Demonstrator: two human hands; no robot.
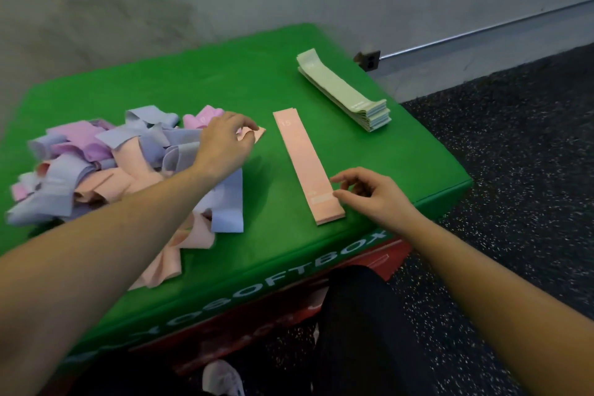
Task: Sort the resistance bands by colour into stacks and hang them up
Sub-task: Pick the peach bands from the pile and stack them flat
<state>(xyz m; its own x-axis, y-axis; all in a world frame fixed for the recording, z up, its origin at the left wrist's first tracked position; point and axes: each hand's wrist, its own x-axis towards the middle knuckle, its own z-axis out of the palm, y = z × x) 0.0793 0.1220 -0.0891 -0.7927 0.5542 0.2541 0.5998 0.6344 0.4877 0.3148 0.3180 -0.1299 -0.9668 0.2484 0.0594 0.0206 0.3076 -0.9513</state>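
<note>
A tangled pile of lilac, pink and peach resistance bands lies on the left of a green soft box. At the pile's right edge my left hand pinches the end of a peach band. A flat stack of peach bands lies in the middle of the box. My right hand touches that stack's near right edge with its fingertips, fingers loosely bent. A neat stack of pale green bands sits at the far right of the box.
A red box sits under the green one. Dark speckled rubber floor extends to the right. A grey wall with a power outlet runs behind. My dark-clothed leg and a white shoe are below.
</note>
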